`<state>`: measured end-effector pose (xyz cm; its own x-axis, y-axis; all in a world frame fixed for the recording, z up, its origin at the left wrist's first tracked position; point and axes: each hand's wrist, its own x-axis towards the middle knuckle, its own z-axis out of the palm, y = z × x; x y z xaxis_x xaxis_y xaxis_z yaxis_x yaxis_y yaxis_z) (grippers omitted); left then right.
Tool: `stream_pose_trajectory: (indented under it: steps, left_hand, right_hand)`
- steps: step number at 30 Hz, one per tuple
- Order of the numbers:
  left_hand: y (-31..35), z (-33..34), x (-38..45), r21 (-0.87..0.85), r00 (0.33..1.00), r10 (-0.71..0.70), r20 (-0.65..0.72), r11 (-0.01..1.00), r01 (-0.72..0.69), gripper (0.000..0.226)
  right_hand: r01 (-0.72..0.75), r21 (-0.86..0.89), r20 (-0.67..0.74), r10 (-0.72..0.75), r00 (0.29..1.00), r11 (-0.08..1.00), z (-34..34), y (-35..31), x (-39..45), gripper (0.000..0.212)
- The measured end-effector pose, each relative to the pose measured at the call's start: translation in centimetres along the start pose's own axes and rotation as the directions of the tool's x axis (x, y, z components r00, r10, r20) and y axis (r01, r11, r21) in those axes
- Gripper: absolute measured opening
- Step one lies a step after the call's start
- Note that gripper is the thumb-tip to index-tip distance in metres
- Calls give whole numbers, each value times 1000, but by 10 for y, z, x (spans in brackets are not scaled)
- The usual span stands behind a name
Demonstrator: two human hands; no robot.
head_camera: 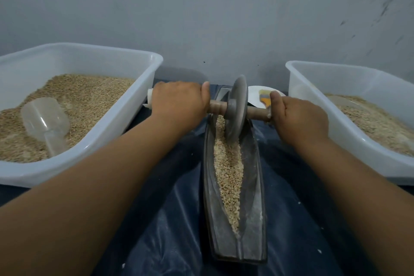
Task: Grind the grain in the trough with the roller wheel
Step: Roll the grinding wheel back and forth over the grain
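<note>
Both hands are gripping the wooden axle (255,111) of the roller wheel (237,107). The left hand (179,101) is wrapping its fingers round the axle's left end, thumb lying along the top, and the right hand (299,119) is curling round the right end. Between the two hands the grey metal disc is standing upright, its lower edge sitting down in the grain (228,166) at the far end of the trough (255,226). The narrow, dark boat-shaped trough is running from under the wheel back toward the person, with cracked grain lying along its groove and pale flour dusting its inner walls. It is resting on a dark blue plastic sheet (174,231).

Out beyond the left hand a white plastic tub (125,119) is holding whole grain and a clear scoop (46,119). Outside the right hand a second white tub (313,105) is holding paler, ground meal. Just past the right hand's thumb a white plate (257,94) is carrying a small brush (264,95).
</note>
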<state>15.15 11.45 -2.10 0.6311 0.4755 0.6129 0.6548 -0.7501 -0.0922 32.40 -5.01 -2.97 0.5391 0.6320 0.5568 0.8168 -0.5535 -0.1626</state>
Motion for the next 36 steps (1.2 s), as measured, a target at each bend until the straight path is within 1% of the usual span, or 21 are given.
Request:
stream_pose_trajectory:
  steps: [4,7,11,13,15,16,19,22,25,28,30,31,33,36]
  left_hand:
    - [0,-34,-31,11,993,31,117,999,-32,54]
    - [-2,-67,-68,-12,992,87,95,996,-86,59]
    - [-12,-95,-93,-126,987,143,70,983,-133,51]
    - [-13,-96,-94,-162,987,146,63,978,-134,51]
    - [-11,-87,-92,-167,990,132,55,978,-121,51]
    - [-9,-80,-88,-140,989,132,61,983,-123,51]
    - [-9,-47,-67,28,984,143,105,989,-147,58]
    - [-15,-9,-38,111,982,142,122,982,-155,53]
    - [-15,13,-14,71,986,57,158,995,-69,42]
    - [-14,24,-11,59,986,36,161,997,-46,40]
    - [-16,20,-20,54,989,45,141,997,-54,37]
    - [-16,15,-26,38,990,36,137,998,-42,39]
    - [-15,-4,-42,-30,990,7,138,1000,-3,46]
    - [-11,-38,-71,-93,992,7,123,996,4,49]
  right_hand:
    - [26,59,155,-35,987,998,-26,1,-35,64]
    - [59,92,218,-78,973,994,-56,2,-75,73]
    - [61,106,314,-92,945,992,-89,6,-102,86]
    - [61,93,336,-89,938,994,-95,4,-104,87]
    - [77,38,299,-85,951,996,-93,-3,-101,82]
    - [87,5,265,-85,960,996,-89,-7,-97,78]
    - [106,-25,185,-99,978,994,-65,-13,-68,62]
    - [128,-102,56,-123,991,986,-37,-17,-23,52]
    - [145,-206,-11,-150,989,968,-22,-22,16,53]
    - [181,-256,49,-175,983,950,-17,-29,33,56]
    - [233,-257,97,-215,972,938,-18,-37,28,58]
    - [251,-263,103,-232,967,932,-20,-41,21,58]
    - [235,-259,118,-211,970,937,-29,-45,1,58]
    - [190,-212,181,-153,971,959,-47,-43,-35,61]
